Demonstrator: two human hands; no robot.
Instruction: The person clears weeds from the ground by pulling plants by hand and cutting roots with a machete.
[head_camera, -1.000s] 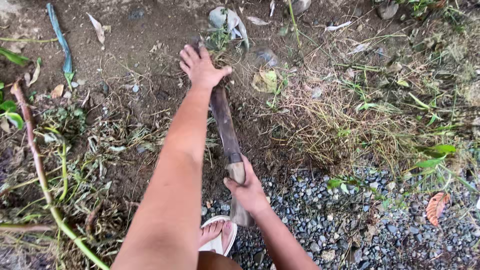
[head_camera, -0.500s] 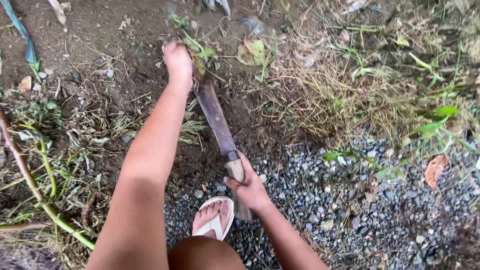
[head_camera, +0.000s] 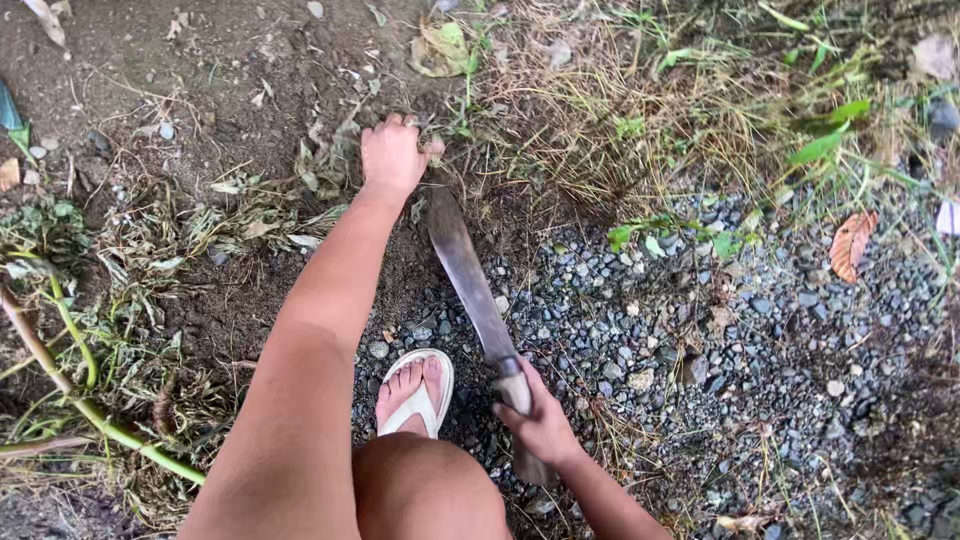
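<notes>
My right hand (head_camera: 541, 422) grips the handle of a long machete (head_camera: 468, 272), whose dull blade points away from me across soil and gravel. My left hand (head_camera: 392, 152) reaches forward past the blade's tip and is closed around a tuft of dry grass and weeds (head_camera: 430, 150) at ground level. My left arm crosses the middle of the view. My foot in a white sandal (head_camera: 415, 395) stands on the gravel, just left of the machete's handle.
Dark gravel (head_camera: 720, 380) covers the right and lower ground. Bare soil (head_camera: 200, 80) lies upper left, with cut weeds and a green stem (head_camera: 80, 400) at the left. Dry grass (head_camera: 620, 110) spreads along the top; an orange leaf (head_camera: 850, 245) lies right.
The view has shifted back toward me. My left hand has come nearer with the weeds, and the machete has slid back and right over the gravel with my right hand.
</notes>
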